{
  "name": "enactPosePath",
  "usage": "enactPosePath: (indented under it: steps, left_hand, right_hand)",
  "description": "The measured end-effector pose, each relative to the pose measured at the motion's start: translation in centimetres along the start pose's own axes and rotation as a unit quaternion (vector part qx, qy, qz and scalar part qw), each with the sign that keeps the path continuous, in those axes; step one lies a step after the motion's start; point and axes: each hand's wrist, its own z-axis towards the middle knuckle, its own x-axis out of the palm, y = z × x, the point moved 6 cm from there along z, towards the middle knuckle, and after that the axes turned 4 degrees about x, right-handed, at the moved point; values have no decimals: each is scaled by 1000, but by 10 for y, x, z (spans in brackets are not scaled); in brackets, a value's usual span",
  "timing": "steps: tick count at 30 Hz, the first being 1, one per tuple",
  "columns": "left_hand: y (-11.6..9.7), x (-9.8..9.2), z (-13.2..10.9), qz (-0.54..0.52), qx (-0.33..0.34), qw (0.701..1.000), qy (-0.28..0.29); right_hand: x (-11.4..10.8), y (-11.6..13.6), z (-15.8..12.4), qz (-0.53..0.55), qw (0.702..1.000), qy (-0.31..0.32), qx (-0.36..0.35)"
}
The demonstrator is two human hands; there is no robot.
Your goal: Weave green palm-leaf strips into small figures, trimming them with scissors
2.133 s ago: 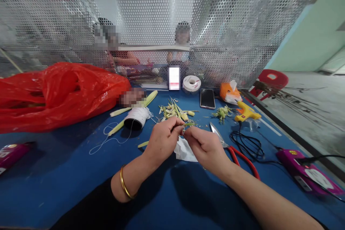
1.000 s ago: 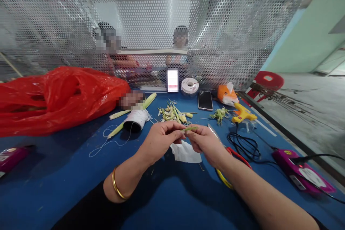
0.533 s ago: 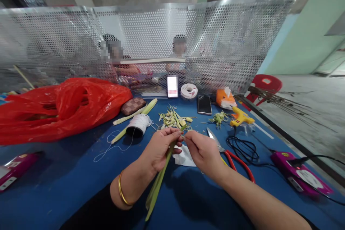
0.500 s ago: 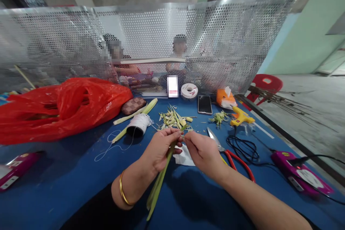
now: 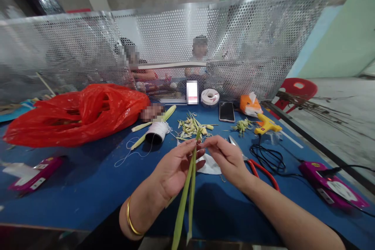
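Note:
Long green leaf strips (image 5: 186,195) hang down from my left hand (image 5: 175,166), pinched near their top between thumb and fingers. Close to that top end is my right hand (image 5: 230,156), its fingers bent together; whatever they hold is too small to make out. Beneath the hands lies a white paper piece (image 5: 210,165). Red-handled scissors (image 5: 258,168) rest beside my right wrist. Beyond the hands is a pile of leaf scraps (image 5: 190,125). A white thread spool (image 5: 156,132) lies on its side to the left, with loose thread around it.
A red plastic bag (image 5: 88,113) covers the left back. On the right are a yellow glue gun (image 5: 267,124), its black cable and a purple power strip (image 5: 331,183). A phone (image 5: 226,111) and tape roll (image 5: 210,97) lie before the perforated screen (image 5: 164,27); people sit behind it.
The leaf strips now hang more upright and spread into separate blades. My right hand has moved slightly away from my left fingers. The whole view has shifted a little.

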Motion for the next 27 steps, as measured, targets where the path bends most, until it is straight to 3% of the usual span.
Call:
enactPosePath:
  steps: [8,13,16,22,27]
  left_hand:
    - [7,-11,15,-13,5,1000,0]
    - [12,-14,26,-20,11,1000,6]
    - [9,-14,28,-4,18,1000,-6]
    - [1,-19,32,76,51,996,-22]
    - [-3,-23,42,180,149,972,-9]
  right_hand:
    - [15,-21,5,-53,994,10,96]
    - [29,-43,2,69,978,47,192]
    - [26,-46,3,134,964,37,228]
    - [23,-47,4,270,902,42,333]
    - [28,-55,1,377,840,42,388]
